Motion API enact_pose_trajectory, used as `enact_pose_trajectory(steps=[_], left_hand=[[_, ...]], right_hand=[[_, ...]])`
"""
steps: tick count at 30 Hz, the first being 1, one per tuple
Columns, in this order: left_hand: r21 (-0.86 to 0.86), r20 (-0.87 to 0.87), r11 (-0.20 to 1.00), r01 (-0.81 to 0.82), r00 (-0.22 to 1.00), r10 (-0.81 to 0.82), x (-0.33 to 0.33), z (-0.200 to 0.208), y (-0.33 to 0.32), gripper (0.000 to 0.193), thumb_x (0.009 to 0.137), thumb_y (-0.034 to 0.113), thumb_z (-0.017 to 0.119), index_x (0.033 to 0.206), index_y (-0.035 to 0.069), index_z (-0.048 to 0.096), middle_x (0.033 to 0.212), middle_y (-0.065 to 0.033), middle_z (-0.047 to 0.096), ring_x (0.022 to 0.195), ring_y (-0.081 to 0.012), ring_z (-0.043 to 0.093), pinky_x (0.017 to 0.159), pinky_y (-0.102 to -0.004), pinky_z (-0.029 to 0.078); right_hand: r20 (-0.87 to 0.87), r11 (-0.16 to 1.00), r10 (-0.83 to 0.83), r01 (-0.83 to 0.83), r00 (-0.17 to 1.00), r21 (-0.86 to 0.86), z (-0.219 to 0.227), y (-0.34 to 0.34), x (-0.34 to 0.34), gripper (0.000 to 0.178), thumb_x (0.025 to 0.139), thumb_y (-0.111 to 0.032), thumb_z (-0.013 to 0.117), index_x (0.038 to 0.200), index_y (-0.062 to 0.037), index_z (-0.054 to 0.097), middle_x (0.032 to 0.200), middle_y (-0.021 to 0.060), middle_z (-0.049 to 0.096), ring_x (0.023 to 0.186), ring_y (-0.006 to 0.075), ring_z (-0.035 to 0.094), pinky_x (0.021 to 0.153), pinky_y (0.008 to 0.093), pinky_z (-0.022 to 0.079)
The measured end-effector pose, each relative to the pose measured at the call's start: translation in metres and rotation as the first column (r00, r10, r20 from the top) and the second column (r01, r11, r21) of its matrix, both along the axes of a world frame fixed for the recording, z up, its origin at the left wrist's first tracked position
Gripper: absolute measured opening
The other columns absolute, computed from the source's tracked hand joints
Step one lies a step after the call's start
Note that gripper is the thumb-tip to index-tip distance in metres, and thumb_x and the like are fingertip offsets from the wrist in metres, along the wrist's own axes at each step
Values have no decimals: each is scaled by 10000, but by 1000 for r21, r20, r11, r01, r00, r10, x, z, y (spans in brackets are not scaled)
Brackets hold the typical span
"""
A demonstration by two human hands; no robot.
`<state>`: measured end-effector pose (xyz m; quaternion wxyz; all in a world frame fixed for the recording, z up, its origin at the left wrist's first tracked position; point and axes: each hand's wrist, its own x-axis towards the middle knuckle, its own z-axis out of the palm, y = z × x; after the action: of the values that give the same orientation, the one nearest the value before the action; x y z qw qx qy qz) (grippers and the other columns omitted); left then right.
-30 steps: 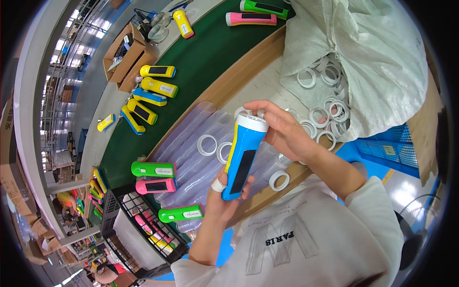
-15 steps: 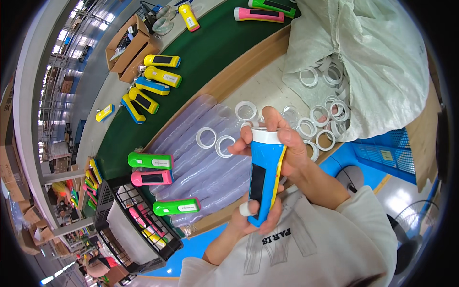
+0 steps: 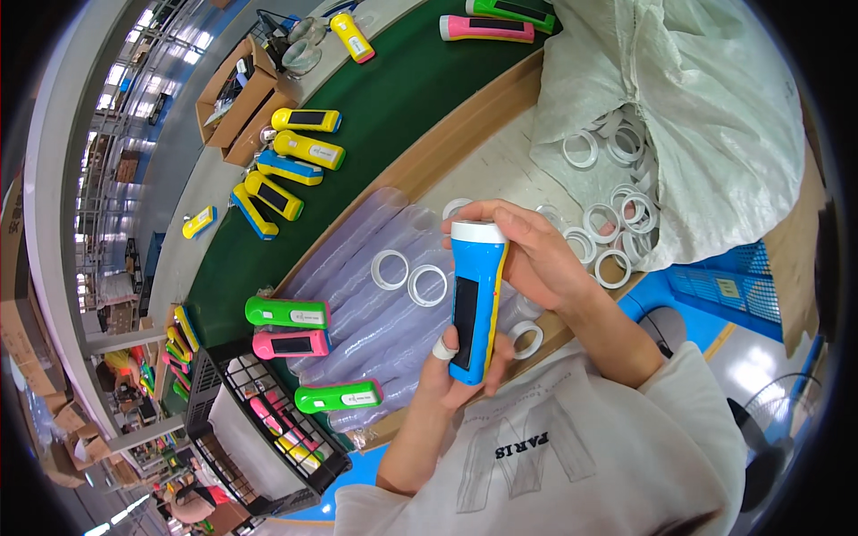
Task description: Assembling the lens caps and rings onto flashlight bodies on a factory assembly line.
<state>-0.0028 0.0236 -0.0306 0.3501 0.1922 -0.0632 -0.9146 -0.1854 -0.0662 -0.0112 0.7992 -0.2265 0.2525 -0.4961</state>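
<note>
Torch (image 3: 475, 299) held upright over the bench, clear of the surface, between both hands. Left hand (image 3: 456, 366) wrapped round the lower end, fingers pressed together on the body, thumb with a white finger cot lying against the dark panel. Right hand (image 3: 527, 255) cupped over the head end, fingertips closed on the white front ring (image 3: 476, 231). Judged step: seating or turning that ring on the head; not clear whether already home. Next move, as judged: firm counter-hold below, even pressure round the ring, no tilt, else a crooked seat.

Appearance of torch: blue body, yellow strip down one side, long dark panel on the front face, white cap ring on top. Hard, smooth plastic; looks light.

Nearby: two loose white rings (image 3: 408, 277) on a stack of clear plastic sleeves (image 3: 357, 295) just left of the hands; another ring (image 3: 525, 338) under the right wrist. Open woven sack (image 3: 697, 116) at right, spilling more rings. Green belt (image 3: 357, 116) beyond, carrying finished torches in yellow, blue, green and pink. Black wire basket (image 3: 268, 429) at lower left with more inside.
</note>
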Motion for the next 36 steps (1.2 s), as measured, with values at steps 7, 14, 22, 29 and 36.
enact_pose_trajectory(steps=[7, 14, 22, 29, 36], left_hand=[[-319, 811, 931, 176, 559, 172, 9, 23, -67, 509, 855, 207, 687, 1286, 25, 486, 930, -72, 644, 728, -104, 596, 601, -244, 491], [-577, 546, 412, 706, -42, 837, -5, 21, -217, 546, 864, 225, 657, 1320, 5, 453, 1084, -198, 601, 985, -285, 587, 857, -376, 469], [-82, 441, 175, 981, -122, 889, -2, 6, -181, 312, 762, 87, 678, 1073, 82, 657, 1039, -110, 603, 1043, -305, 518, 886, -429, 394], [-43, 550, 119, 992, -76, 832, 26, 13, -165, 213, 714, 61, 693, 924, 90, 709, 994, -67, 615, 1027, -248, 521, 902, -404, 328], [-171, 528, -41, 984, 127, 840, 48, 30, -163, 224, 684, 7, 693, 895, 82, 696, 955, -48, 655, 953, -217, 553, 860, -366, 365]], right_hand=[[-677, 916, -376, 146, 633, -373, -11, -25, -22, 375, 957, -331, 551, 1146, -9, 573, 1045, 89, 602, 933, 173, 577, 813, 307, 479], [-628, 911, -404, -230, -665, -342, -51, -47, -110, 313, 717, -230, 749, 917, -14, 644, 936, 164, 581, 969, 324, 543, 777, 426, 500], [-846, 837, -533, -154, -12, -525, -20, -40, -86, 204, 820, -170, 692, 906, -2, 615, 1112, 285, 532, 988, 431, 562, 818, 435, 467], [-753, 663, -643, -391, 139, -638, -13, -36, -28, 449, 735, -91, 741, 1112, -53, 499, 1150, 279, 487, 1091, 458, 471, 935, 483, 414], [-741, 655, -646, -363, 185, -662, -24, -39, -12, 583, 732, -59, 728, 1243, -37, 448, 1159, 246, 502, 1078, 439, 482, 935, 465, 426]])
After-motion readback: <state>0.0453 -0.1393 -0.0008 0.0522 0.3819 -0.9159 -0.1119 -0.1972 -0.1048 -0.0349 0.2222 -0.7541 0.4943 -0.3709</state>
